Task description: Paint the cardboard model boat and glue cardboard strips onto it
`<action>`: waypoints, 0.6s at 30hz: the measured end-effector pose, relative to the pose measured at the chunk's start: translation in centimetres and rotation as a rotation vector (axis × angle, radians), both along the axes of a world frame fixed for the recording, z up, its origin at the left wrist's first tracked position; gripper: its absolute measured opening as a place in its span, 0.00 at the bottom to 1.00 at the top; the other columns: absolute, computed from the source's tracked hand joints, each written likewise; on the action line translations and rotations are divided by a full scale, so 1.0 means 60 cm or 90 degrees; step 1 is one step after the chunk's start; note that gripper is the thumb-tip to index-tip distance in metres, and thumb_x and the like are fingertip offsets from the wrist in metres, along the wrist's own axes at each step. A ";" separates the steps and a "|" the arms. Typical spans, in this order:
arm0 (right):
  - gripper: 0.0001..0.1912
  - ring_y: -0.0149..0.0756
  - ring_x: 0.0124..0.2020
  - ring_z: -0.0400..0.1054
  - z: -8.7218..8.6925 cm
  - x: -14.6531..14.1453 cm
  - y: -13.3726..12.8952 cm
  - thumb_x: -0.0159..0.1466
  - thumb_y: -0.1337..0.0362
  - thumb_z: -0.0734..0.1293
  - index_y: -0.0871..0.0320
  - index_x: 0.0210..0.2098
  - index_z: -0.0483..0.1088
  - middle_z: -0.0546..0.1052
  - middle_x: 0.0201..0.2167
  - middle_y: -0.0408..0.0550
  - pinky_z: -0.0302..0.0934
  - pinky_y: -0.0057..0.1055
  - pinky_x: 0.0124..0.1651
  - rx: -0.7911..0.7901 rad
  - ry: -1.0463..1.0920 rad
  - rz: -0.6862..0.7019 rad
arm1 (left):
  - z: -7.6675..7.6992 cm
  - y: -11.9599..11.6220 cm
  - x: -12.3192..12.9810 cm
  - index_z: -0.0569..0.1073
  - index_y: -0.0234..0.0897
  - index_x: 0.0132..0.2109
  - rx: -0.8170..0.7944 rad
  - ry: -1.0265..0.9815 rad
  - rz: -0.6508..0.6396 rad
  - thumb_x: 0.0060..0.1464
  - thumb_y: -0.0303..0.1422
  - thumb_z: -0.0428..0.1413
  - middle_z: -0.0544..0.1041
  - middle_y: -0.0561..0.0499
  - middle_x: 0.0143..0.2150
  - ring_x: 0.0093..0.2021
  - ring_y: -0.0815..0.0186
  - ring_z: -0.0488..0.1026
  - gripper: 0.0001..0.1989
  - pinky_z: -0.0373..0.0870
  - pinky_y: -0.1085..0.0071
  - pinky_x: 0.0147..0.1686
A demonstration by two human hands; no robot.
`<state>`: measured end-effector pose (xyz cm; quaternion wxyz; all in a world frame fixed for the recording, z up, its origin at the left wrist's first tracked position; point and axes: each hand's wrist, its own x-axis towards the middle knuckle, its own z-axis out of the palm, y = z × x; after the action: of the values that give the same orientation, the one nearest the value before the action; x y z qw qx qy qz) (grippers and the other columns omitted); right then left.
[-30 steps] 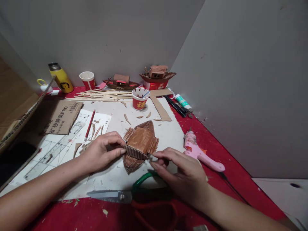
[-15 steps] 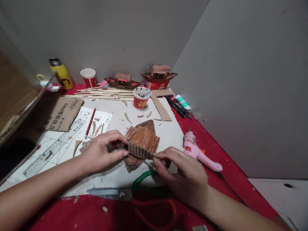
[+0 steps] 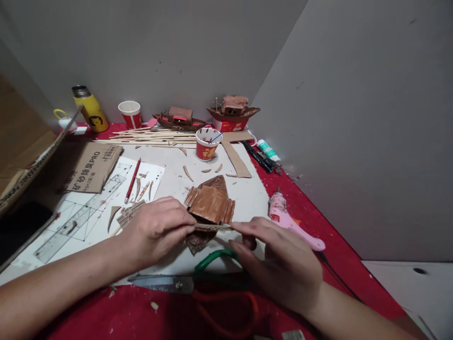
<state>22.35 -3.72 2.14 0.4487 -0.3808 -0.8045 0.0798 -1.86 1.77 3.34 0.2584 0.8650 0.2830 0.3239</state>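
Observation:
A narrow strip of corrugated cardboard (image 3: pixel 213 227), seen nearly edge-on, spans the gap between my hands. Its left end is pinched by my left hand (image 3: pixel 161 229). At its right end are the fingertips of my right hand (image 3: pixel 278 257), with the index finger along the edge and the thumb lower. Just behind and beneath the strip lies a brown-painted model boat (image 3: pixel 208 202) with a curved roof and ridged sides; its near tip shows below the strip.
Scissors (image 3: pixel 179 284) with green and red handles lie in front. A pink glue gun (image 3: pixel 293 224) is at right. Behind stand a paper cup (image 3: pixel 207 150) and two finished boats (image 3: pixel 182 118). A ruler (image 3: pixel 79 219) and red pencil (image 3: pixel 132 182) lie left.
The cardboard strip has tilted from showing its ridged face to nearly edge-on. My left hand has moved slightly right and its fingers have closed together; my right hand has shifted slightly right.

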 end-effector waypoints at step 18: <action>0.12 0.29 0.24 0.68 -0.003 0.004 0.012 0.63 0.74 0.68 0.56 0.46 0.74 0.72 0.24 0.40 0.64 0.25 0.28 -0.009 0.004 -0.066 | -0.037 0.031 -0.005 0.81 0.36 0.35 -0.278 -0.051 0.048 0.56 0.29 0.61 0.79 0.50 0.32 0.34 0.68 0.75 0.04 0.69 0.72 0.35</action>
<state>22.61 -3.02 1.97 0.4519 -0.4248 -0.7818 0.0635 -2.14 3.61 1.09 0.4383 0.7637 0.3685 0.2981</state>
